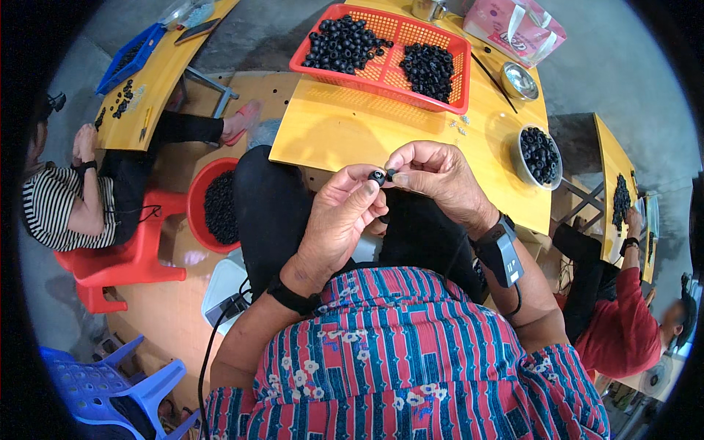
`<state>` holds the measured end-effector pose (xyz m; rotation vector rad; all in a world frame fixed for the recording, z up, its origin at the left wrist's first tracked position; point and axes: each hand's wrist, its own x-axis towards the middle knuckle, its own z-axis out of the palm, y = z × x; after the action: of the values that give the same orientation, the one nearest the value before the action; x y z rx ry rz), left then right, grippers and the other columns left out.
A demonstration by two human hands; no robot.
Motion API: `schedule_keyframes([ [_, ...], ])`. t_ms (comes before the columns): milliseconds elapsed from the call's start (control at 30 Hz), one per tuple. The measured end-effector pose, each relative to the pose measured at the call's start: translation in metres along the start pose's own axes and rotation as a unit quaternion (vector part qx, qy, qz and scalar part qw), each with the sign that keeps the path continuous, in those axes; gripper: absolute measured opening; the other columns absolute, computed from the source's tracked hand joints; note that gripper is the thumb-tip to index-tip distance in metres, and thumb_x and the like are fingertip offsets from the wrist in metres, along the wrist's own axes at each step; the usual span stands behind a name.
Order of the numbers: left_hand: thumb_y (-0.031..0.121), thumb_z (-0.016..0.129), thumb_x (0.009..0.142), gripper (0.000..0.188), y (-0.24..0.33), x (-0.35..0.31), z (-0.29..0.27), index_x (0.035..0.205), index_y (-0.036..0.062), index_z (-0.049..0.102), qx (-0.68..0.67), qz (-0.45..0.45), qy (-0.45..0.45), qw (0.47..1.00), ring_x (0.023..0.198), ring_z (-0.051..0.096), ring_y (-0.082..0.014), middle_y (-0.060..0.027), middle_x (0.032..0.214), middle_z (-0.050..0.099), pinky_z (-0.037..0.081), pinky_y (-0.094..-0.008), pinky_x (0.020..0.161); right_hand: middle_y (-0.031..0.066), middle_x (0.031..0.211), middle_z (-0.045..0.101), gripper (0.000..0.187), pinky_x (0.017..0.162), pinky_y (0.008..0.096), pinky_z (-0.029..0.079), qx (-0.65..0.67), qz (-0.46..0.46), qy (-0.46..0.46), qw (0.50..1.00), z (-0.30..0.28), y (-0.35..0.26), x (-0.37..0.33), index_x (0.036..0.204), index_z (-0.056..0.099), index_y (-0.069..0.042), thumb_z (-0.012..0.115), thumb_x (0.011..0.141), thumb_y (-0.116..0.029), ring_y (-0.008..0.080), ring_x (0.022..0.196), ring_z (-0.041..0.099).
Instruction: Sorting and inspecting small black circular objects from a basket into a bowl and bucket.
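Observation:
Above my lap, just off the near edge of the yellow table point(323, 132), my two hands meet. Between thumb and fingertips, my left hand point(341, 213) pinches a small round black part with a hole point(378, 177). My right hand point(440, 180) holds a smaller black piece point(391, 175) right beside it; whether the two touch is too small to tell. On the table, an orange-red basket point(352, 74) has two compartments: bigger round black parts point(345, 44) lie in the left, smaller black pieces point(429, 72) in the right.
A white bowl point(519, 170) of black rings stands at the table's right edge. Behind it are a metal bowl point(519, 81), a dark stick point(495, 79) and a pink package point(513, 29). A red tub point(196, 198) of black parts is on the floor. Co-workers sit left and right.

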<state>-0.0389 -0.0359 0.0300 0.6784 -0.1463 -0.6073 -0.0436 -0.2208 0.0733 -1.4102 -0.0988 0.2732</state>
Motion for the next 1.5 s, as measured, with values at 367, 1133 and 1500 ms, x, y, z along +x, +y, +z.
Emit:
schedule_keyframes([
  [367, 0.010, 0.057, 0.090, 0.018, 0.005, -0.015, 0.016, 0.107, 0.0048, 0.055, 0.017, 0.005, -0.006, 1.000, 0.085, 0.058, -0.0109, -0.0055, 0.096, 0.061, 0.051, -0.0262, 0.078, 0.0026, 0.084, 0.064, 0.010, 0.071, 0.0216, 0.048, -0.022, -0.076, 0.034, 0.996, 0.020, -0.009, -0.025, 0.092, 0.063, 0.002, 0.061, 0.084, -0.004, 0.0080, 0.078, 0.061],
  [1133, 0.008, 0.057, 0.090, 0.018, 0.008, -0.023, 0.025, 0.107, 0.0035, 0.056, 0.161, 0.038, 0.018, 0.986, 0.088, 0.058, -0.0096, -0.0043, 0.097, 0.059, 0.050, -0.0238, 0.076, 0.0004, 0.076, 0.062, 0.020, 0.057, 0.0196, 0.044, -0.156, -0.063, 0.062, 0.984, 0.027, -0.010, -0.033, 0.102, 0.066, 0.002, 0.055, 0.090, -0.009, 0.0047, 0.066, 0.052],
  [1500, 0.008, 0.057, 0.090, 0.020, 0.007, -0.021, 0.021, 0.108, 0.0028, 0.056, 0.239, 0.079, 0.017, 0.968, 0.080, 0.057, -0.0069, -0.0036, 0.093, 0.059, 0.050, -0.0221, 0.073, -0.0014, 0.074, 0.059, 0.019, 0.058, 0.0198, 0.044, -0.152, -0.012, 0.040, 0.987, 0.030, -0.016, -0.030, 0.100, 0.065, 0.002, 0.054, 0.090, -0.011, 0.0042, 0.065, 0.051],
])
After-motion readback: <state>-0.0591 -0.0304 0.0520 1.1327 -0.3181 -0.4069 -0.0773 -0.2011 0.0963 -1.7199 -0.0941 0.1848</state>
